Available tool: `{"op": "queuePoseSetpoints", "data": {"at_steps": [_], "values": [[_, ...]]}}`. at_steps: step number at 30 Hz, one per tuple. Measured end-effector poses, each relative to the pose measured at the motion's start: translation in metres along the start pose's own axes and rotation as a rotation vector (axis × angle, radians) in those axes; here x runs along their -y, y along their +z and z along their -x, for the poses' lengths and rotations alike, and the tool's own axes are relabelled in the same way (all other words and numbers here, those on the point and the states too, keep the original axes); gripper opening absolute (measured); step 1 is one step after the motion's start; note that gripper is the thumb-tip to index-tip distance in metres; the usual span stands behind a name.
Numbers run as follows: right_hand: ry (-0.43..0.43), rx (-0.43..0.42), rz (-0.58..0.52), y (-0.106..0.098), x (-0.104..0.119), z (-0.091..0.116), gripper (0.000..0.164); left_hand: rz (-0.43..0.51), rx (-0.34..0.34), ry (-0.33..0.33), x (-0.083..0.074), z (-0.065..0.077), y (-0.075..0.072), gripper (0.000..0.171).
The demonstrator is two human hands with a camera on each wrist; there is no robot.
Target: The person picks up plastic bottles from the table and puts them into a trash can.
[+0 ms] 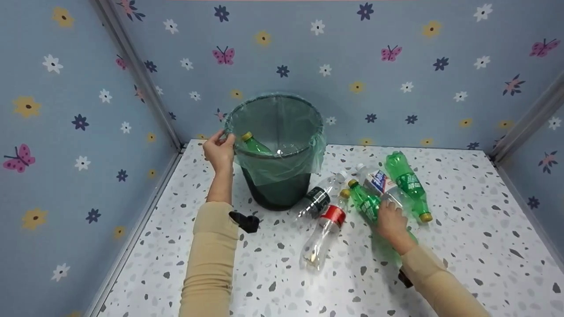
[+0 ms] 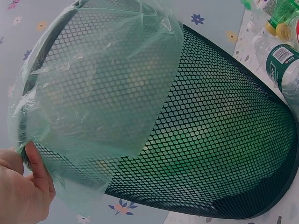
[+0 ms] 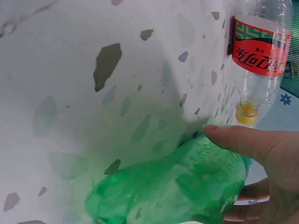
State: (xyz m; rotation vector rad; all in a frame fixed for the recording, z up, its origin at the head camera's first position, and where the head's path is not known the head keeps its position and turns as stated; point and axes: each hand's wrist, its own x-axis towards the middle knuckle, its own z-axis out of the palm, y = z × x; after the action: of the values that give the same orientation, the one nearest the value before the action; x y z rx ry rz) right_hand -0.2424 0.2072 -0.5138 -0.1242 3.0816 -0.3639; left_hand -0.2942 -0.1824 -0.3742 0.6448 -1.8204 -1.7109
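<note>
At the left of the head view, my left hand (image 1: 219, 149) pinches the rim of a dark mesh trash bin (image 1: 282, 200) between thumb and fingers. A thin green bag (image 1: 273, 169) lines the bin and folds over its rim. Inside, a green plastic bottle (image 1: 256, 144) with a yellow cap leans against the wall. My right hand (image 1: 392, 222) grips another green bottle (image 1: 368, 203) lying on the floor. In the right wrist view the thumb lies along one side of this green bottle (image 3: 177, 182), with the fingers on the other, partly hidden.
Left of the right hand lie a red-labelled clear bottle (image 1: 324, 233) and a dark-labelled one (image 1: 318, 198). Beyond it are a clear bottle with a blue-and-white label (image 1: 380, 180) and a green bottle (image 1: 410, 185). Flower-patterned walls (image 1: 335, 48) enclose the speckled floor (image 1: 264, 273).
</note>
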Motion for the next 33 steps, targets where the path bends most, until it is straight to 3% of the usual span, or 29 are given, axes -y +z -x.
{"op": "queuePoseSetpoints", "data": {"at_steps": [11,18,24,33], "values": [[0.009,0.033,-0.035,-0.004,-0.004,0.0,0.061,-0.014,-0.006,-0.019,0.0,-0.002,0.001,0.033],[-0.042,0.03,-0.083,-0.019,-0.001,0.001,0.074,-0.01,-0.013,-0.011,0.0,-0.003,0.002,0.034],[-0.073,-0.041,-0.111,-0.039,0.007,0.002,0.081,0.014,-0.003,-0.004,-0.001,-0.002,0.001,0.033],[-0.123,-0.171,-0.122,-0.074,0.025,0.008,0.078,0.012,0.001,-0.012,-0.001,-0.003,0.001,0.034]]}}
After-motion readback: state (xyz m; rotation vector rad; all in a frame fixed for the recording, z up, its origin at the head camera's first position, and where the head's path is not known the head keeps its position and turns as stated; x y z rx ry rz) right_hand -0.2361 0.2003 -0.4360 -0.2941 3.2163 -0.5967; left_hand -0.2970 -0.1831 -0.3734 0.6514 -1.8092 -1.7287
